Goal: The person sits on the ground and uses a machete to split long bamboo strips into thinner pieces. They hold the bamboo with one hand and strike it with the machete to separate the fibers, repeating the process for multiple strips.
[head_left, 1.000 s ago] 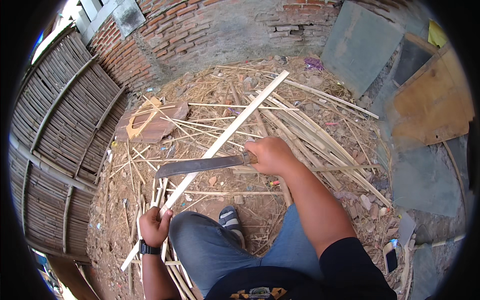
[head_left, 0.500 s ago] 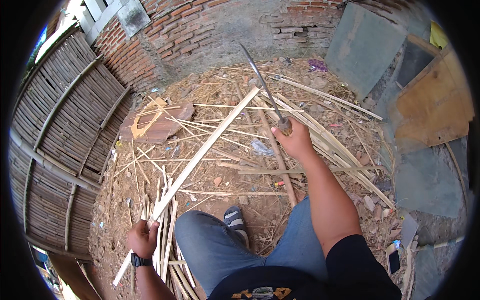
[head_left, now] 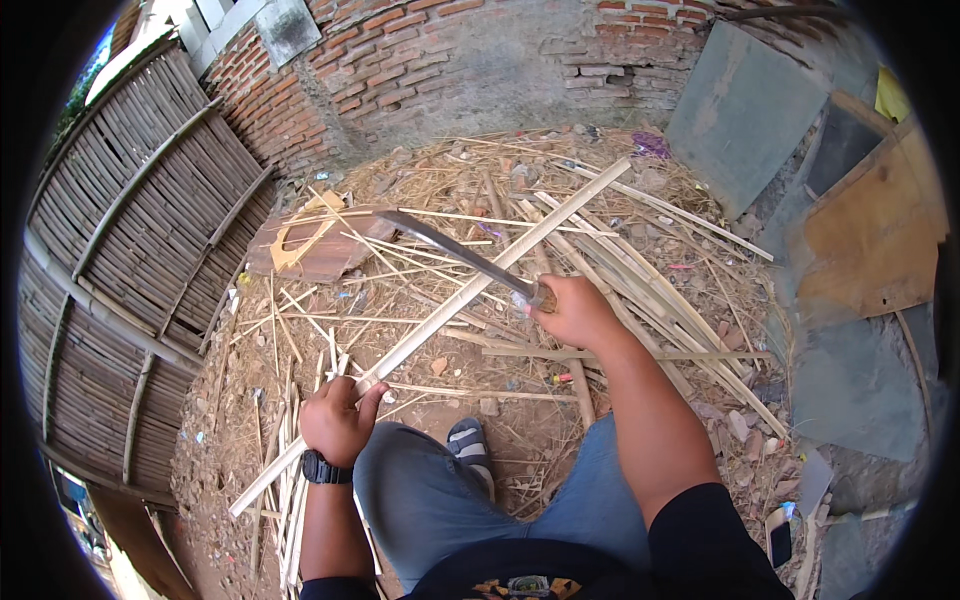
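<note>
My left hand (head_left: pixel 340 420) is closed around the lower part of a long pale bamboo strip (head_left: pixel 430 328). The strip slants up and to the right, its far end past my right hand. In my right hand (head_left: pixel 575 312) is the wooden handle of a machete with a long, slightly curved dark blade (head_left: pixel 450 245). The blade points up and to the left and crosses the strip in view; whether it touches the strip I cannot tell. Below my left hand lie more thin bamboo strips (head_left: pixel 290 520).
Split bamboo lengths (head_left: pixel 650 290) lie piled at the right. A brown board (head_left: pixel 312 245) rests on the littered ground at the left. A bamboo fence (head_left: pixel 130 220), a brick wall (head_left: pixel 470 70) and leaning sheets (head_left: pixel 745 110) surround me. A phone (head_left: pixel 778 535) lies at the lower right.
My left hand has moved up and right with the bamboo strip, whose far end has shifted right. The machete blade has swung down to the left, across the strip.
</note>
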Demonstrator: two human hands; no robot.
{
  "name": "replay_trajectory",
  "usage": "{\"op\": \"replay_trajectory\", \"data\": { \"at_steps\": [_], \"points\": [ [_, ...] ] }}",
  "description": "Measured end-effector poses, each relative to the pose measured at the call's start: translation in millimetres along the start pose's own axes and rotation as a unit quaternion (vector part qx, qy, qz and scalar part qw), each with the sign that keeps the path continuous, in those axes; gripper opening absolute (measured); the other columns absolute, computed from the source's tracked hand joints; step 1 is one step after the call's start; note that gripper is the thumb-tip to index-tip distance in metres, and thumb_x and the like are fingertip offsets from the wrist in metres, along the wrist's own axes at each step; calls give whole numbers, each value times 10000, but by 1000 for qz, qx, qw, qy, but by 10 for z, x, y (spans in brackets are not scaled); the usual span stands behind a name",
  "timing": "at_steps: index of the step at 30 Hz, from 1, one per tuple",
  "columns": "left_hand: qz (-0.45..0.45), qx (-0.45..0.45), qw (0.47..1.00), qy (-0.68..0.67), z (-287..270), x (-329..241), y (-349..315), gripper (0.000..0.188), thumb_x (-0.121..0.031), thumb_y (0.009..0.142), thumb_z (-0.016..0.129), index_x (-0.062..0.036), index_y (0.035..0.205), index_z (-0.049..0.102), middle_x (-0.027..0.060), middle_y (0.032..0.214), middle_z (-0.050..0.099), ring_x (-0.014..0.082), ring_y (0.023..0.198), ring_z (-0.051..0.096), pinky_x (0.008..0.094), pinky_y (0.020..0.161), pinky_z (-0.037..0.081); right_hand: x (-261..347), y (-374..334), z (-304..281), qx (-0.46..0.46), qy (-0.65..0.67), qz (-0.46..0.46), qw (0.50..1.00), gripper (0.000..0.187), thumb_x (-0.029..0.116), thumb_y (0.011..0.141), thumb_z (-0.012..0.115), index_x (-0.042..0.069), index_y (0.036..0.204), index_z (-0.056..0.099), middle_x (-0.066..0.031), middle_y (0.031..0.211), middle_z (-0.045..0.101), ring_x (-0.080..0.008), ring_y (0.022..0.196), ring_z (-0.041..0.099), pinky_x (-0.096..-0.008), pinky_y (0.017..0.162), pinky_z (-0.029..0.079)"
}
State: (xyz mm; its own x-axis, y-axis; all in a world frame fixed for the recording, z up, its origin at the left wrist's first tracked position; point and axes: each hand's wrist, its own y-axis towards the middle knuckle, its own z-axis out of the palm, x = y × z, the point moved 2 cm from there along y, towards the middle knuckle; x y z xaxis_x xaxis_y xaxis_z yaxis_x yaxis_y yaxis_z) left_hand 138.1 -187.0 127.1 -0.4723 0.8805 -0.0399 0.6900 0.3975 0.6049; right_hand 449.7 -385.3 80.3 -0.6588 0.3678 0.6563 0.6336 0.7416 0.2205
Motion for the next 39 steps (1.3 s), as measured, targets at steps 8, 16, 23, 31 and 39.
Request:
{"op": "replay_trajectory", "data": {
  "at_steps": [8,16,23,31,39],
  "points": [
    [2,-9,1000,8,13,-11,-51,417,-401,829,838,-69,773,593,123,677,608,360,592,605,455,515,453,402,-125,54,61,-82,-104,989,445,324,844,780,62,1193,691,-209,933,731,-395,898,710,-485,802,559],
    [-2,-52,997,51,-171,174,-167,417,-396,760,887,-89,766,605,84,686,634,323,603,628,432,536,476,28,-26,-147,-11,-17,31,999,373,304,846,757,88,1146,706,-209,900,726,-394,884,710,-484,791,569],
    [-6,-63,996,70,-209,290,-270,410,-370,770,889,-88,747,592,74,695,632,305,604,627,426,549,481,377,-142,23,58,-64,-83,993,399,262,821,763,75,1168,702,-211,936,732,-391,893,711,-485,807,565],
    [-25,-62,995,79,-271,553,-508,411,-333,761,900,-76,748,580,85,682,612,314,592,599,437,541,461,-5,-67,-278,-32,-32,62,997,448,316,851,771,95,1233,694,-223,959,730,-381,919,712,-480,837,563],
    [-31,-69,995,60,-387,869,-695,397,-305,774,888,-64,790,573,107,679,579,337,626,583,458,563,442,104,-72,-85,6,-59,-46,997,415,275,836,766,95,1205,702,-183,865,725,-376,850,712,-484,786,567]
  ]
}}
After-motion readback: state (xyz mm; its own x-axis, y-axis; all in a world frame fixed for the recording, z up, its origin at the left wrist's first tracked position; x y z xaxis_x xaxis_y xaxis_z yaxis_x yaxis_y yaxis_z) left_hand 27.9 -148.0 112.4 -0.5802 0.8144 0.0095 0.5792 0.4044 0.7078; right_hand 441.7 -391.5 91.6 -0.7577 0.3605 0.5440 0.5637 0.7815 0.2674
